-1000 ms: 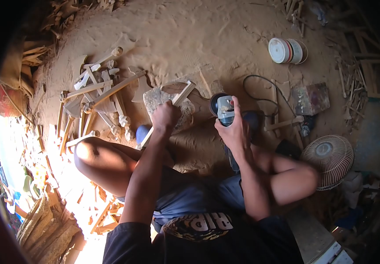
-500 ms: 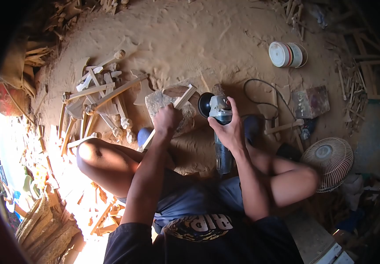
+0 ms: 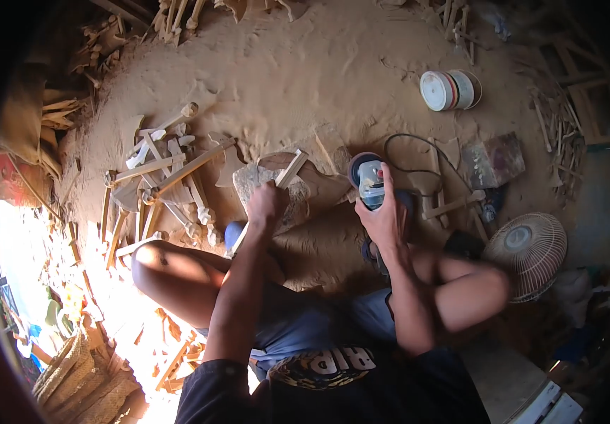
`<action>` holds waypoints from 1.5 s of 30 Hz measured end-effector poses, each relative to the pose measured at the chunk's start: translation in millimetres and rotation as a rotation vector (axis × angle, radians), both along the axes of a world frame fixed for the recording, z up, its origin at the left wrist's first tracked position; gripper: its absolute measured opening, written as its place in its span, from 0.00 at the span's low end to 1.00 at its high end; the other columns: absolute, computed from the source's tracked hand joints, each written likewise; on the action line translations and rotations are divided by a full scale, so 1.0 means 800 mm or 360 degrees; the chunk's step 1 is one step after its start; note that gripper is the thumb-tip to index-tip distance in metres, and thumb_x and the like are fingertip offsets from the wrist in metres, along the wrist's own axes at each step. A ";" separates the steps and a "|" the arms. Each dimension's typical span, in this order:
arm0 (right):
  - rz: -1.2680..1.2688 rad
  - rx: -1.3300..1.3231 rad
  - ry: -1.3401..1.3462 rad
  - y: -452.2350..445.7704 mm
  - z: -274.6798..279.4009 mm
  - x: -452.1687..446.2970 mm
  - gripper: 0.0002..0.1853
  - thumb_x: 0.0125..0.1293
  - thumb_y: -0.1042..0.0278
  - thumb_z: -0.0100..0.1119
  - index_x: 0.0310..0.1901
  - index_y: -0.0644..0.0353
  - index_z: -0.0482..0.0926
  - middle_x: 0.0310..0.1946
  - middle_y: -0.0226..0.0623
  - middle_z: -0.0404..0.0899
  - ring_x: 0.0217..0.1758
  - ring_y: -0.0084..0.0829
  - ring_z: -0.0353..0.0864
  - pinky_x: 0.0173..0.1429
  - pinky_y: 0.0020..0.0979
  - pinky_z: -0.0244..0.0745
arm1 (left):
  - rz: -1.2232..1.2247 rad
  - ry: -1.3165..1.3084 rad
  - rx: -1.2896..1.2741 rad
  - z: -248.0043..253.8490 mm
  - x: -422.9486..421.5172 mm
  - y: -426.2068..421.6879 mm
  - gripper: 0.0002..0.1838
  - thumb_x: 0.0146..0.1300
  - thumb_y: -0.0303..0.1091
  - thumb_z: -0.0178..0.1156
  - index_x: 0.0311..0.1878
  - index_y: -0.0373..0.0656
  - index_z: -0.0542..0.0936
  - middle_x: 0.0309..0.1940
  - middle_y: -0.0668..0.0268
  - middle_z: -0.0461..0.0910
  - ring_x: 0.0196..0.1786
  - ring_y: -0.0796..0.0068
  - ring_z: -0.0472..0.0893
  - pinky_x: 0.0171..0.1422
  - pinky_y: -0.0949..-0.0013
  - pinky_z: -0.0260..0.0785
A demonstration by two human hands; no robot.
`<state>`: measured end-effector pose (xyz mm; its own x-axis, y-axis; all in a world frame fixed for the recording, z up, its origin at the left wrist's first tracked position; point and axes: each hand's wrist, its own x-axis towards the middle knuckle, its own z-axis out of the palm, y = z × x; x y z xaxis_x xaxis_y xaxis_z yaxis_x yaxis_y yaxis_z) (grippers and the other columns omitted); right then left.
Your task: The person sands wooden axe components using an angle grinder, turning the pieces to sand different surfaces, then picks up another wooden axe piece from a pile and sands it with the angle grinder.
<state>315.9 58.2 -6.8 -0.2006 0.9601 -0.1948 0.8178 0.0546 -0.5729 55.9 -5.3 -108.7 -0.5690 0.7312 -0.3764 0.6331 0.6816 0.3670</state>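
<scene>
I'm on the head cam, looking down at the person's lap & the sandy floor [image 3: 305, 78]. The L hand [image 3: 266, 203] is closed in a fist round a long, thin wood stick [image 3: 291, 168]. The stick slants, w/ its top end poking out past the fist, up by a flat, pale block [image 3: 248, 185]. Its low end comes out under the L arm [image 3: 238, 290], by the L leg [image 3: 178, 272]. View's a bit poor there, so I can't tell if the stick rests on the block or sits just above it.

The R hand [image 3: 381, 214] is wrapped round a power tool [image 3: 371, 185], thumb on one side & a finger up along the other. The tool's round, dark disc [image 3: 355, 169] is near the stick's top end but apart from it. The 2 hands are apart too, each w/ its own thing.

On the left I see a big messy pile of wood parts [image 3: 167, 169], some w/ round knobs. On the right, a black cord [image 3: 411, 136] loops on the sand near a spotty box [image 3: 494, 160]. A white bucket [image 3: 448, 90] lies on its side farther off, & a round fan [image 3: 524, 247] is just beside the R knee [image 3: 492, 283]. A woven sack [image 3: 82, 374] is at bottom left.
</scene>
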 end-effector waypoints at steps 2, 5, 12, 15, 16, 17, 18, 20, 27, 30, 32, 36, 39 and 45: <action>-0.0103 0.0192 0.0355 -0.001 -0.002 0.011 0.51 0.62 0.58 0.76 0.84 0.46 0.57 0.64 0.53 0.84 0.56 0.62 0.87 0.58 0.54 0.84 | -0.0053 -0.0042 0.0070 -0.008 -0.012 0.009 0.18 0.65 0.42 0.60 0.49 0.41 0.89 0.44 0.38 0.88 0.50 0.35 0.89 0.59 0.42 0.82; -0.0150 0.0362 0.0515 0.004 0.023 0.019 0.50 0.61 0.62 0.76 0.83 0.49 0.60 0.66 0.55 0.82 0.59 0.62 0.86 0.60 0.51 0.84 | -0.0117 -0.0175 0.0165 -0.020 -0.041 0.031 0.20 0.64 0.45 0.65 0.48 0.36 0.88 0.42 0.37 0.87 0.50 0.34 0.88 0.56 0.44 0.81; -0.0291 0.0304 0.0626 0.011 0.053 0.026 0.47 0.60 0.69 0.76 0.81 0.52 0.63 0.63 0.59 0.83 0.65 0.52 0.86 0.68 0.45 0.79 | 0.0037 -0.1414 0.0302 0.032 -0.106 0.049 0.22 0.69 0.42 0.70 0.55 0.38 0.74 0.39 0.57 0.82 0.31 0.63 0.83 0.37 0.55 0.81; -0.0239 0.0270 0.0640 0.011 0.038 0.028 0.48 0.59 0.69 0.76 0.81 0.54 0.63 0.62 0.57 0.83 0.65 0.49 0.86 0.69 0.45 0.79 | 0.0406 -0.1961 0.0571 0.040 -0.086 0.022 0.21 0.78 0.50 0.63 0.61 0.46 0.70 0.41 0.64 0.77 0.29 0.76 0.75 0.31 0.67 0.75; -0.0228 0.0247 0.0643 0.009 0.034 0.027 0.48 0.59 0.69 0.76 0.81 0.54 0.62 0.62 0.57 0.83 0.65 0.48 0.86 0.69 0.44 0.78 | 0.0504 -0.2053 0.0649 0.026 -0.081 0.014 0.23 0.81 0.54 0.60 0.63 0.48 0.71 0.41 0.65 0.77 0.29 0.77 0.74 0.30 0.69 0.74; -0.0218 0.0222 0.0641 0.006 0.031 0.025 0.48 0.59 0.70 0.76 0.81 0.55 0.62 0.62 0.56 0.83 0.65 0.47 0.85 0.70 0.44 0.78 | 0.0584 -0.2079 0.0561 0.013 -0.077 0.006 0.26 0.82 0.63 0.51 0.67 0.52 0.71 0.41 0.65 0.77 0.28 0.78 0.72 0.28 0.71 0.71; -0.0209 0.0197 0.0636 0.004 0.029 0.024 0.49 0.59 0.70 0.76 0.81 0.55 0.61 0.62 0.56 0.83 0.65 0.46 0.85 0.70 0.44 0.78 | 0.0615 -0.2040 0.0507 0.015 -0.069 0.000 0.27 0.82 0.64 0.50 0.67 0.53 0.71 0.40 0.65 0.76 0.26 0.78 0.72 0.27 0.72 0.70; -0.0149 0.0131 0.0549 -0.001 0.027 0.020 0.50 0.59 0.67 0.76 0.83 0.51 0.60 0.63 0.57 0.83 0.63 0.54 0.86 0.67 0.47 0.81 | 0.0678 -0.1969 0.0400 0.016 -0.045 -0.006 0.28 0.82 0.67 0.47 0.68 0.54 0.70 0.37 0.64 0.75 0.24 0.78 0.70 0.26 0.72 0.68; 0.0272 0.0102 0.0220 -0.022 -0.013 0.000 0.52 0.60 0.57 0.75 0.85 0.44 0.58 0.57 0.60 0.87 0.51 0.65 0.88 0.55 0.56 0.84 | 0.0524 -0.1076 0.0492 0.025 0.001 -0.004 0.35 0.84 0.67 0.42 0.33 0.42 0.72 0.17 0.69 0.68 0.16 0.72 0.71 0.20 0.61 0.66; 0.0366 -0.0143 0.0136 -0.030 -0.023 -0.013 0.52 0.60 0.56 0.74 0.85 0.44 0.57 0.55 0.60 0.87 0.51 0.65 0.88 0.55 0.56 0.84 | 0.0525 -0.0971 0.0494 0.027 0.007 -0.001 0.37 0.84 0.66 0.42 0.33 0.38 0.74 0.17 0.64 0.72 0.17 0.68 0.74 0.21 0.58 0.68; 0.0387 -0.0096 0.0177 -0.033 -0.031 -0.021 0.53 0.61 0.56 0.75 0.85 0.44 0.56 0.56 0.60 0.87 0.51 0.65 0.88 0.56 0.56 0.84 | 0.0465 -0.0871 0.0517 0.022 0.009 0.001 0.39 0.84 0.66 0.42 0.33 0.36 0.76 0.18 0.61 0.74 0.17 0.65 0.77 0.22 0.57 0.70; 0.0415 0.0161 0.0368 -0.035 -0.050 -0.038 0.53 0.60 0.59 0.75 0.85 0.45 0.56 0.56 0.60 0.87 0.52 0.65 0.88 0.57 0.56 0.84 | 0.0448 -0.0681 0.0571 0.003 0.013 -0.001 0.37 0.84 0.66 0.43 0.33 0.38 0.74 0.18 0.64 0.72 0.17 0.68 0.75 0.22 0.58 0.70; 0.0450 0.0257 0.0413 -0.032 -0.057 -0.044 0.53 0.60 0.60 0.75 0.85 0.45 0.57 0.57 0.59 0.87 0.53 0.65 0.87 0.57 0.55 0.84 | 0.0486 -0.0706 0.0506 0.001 0.013 0.001 0.39 0.84 0.63 0.44 0.38 0.30 0.81 0.25 0.45 0.81 0.29 0.49 0.85 0.35 0.49 0.76; 0.0426 0.0179 0.0279 -0.033 -0.057 -0.049 0.51 0.60 0.59 0.75 0.84 0.46 0.58 0.55 0.59 0.87 0.52 0.65 0.87 0.55 0.56 0.84 | 0.0507 -0.0757 0.0495 0.022 0.016 0.002 0.39 0.84 0.63 0.46 0.40 0.28 0.83 0.28 0.40 0.85 0.36 0.43 0.89 0.41 0.45 0.79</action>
<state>276.8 31.4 -52.2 -0.4694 0.8825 -0.0307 0.6555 0.3250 -0.6817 69.0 -3.7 -91.3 -0.5995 0.6696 -0.4385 0.1375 0.6259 0.7677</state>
